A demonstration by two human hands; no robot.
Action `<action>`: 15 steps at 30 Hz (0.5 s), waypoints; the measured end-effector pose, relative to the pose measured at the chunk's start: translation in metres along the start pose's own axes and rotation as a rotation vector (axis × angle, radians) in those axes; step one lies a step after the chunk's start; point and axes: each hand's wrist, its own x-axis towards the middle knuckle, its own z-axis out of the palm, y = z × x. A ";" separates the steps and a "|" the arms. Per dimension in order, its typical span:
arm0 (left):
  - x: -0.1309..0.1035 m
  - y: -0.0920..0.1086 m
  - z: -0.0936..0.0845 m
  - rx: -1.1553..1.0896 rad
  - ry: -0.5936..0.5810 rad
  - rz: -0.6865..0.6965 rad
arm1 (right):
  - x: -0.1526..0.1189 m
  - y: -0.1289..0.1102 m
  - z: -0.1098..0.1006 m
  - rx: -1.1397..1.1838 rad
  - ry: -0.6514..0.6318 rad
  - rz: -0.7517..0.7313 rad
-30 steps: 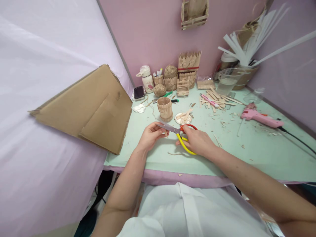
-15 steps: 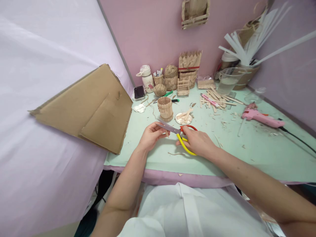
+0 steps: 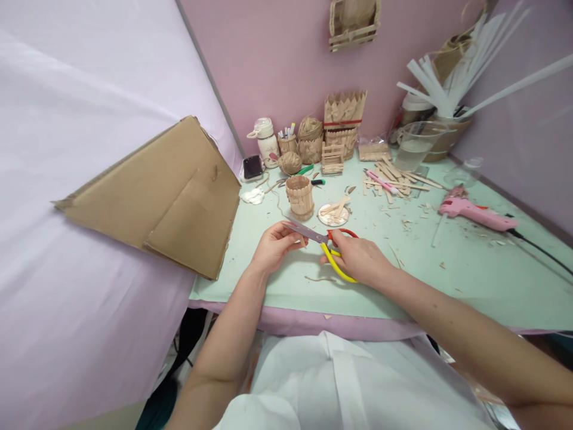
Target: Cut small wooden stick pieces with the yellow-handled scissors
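Note:
Between the fingertips of my left hand [image 3: 274, 246] is a short piece of wooden craft stick [image 3: 303, 242], its end poking out. My right hand [image 3: 363, 257] grips a pair of scissors [image 3: 336, 264] with one red and one yellow handle. The spread blades reach left to the stick and my left fingers; whether they touch the wood I cannot tell. Just behind the blades stands a small cup [image 3: 299, 197] built from upright craft sticks. A round white lid [image 3: 333, 215] with cut stick pieces on it lies to its right.
A pink glue gun [image 3: 477, 215] with a black cord lies at right. Loose craft sticks [image 3: 398, 179] and a pink cutter [image 3: 380, 182] are farther back. Twine balls, a bottle [image 3: 267, 143] and stick-built holders line the wall. A cardboard sheet [image 3: 179, 197] leans at left.

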 end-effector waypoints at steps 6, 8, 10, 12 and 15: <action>0.000 0.003 0.002 0.003 0.023 -0.020 | 0.003 0.006 -0.003 0.138 0.042 0.024; 0.000 0.004 0.002 0.001 0.038 -0.024 | 0.005 0.010 -0.004 0.189 0.050 0.061; 0.001 0.004 0.002 0.010 0.056 -0.028 | 0.006 0.013 -0.004 0.198 0.056 0.084; 0.001 0.004 0.001 0.021 0.071 -0.031 | 0.007 0.014 -0.003 0.182 0.057 0.091; 0.001 0.003 0.000 0.020 0.082 -0.031 | 0.008 0.015 -0.001 0.160 0.059 0.085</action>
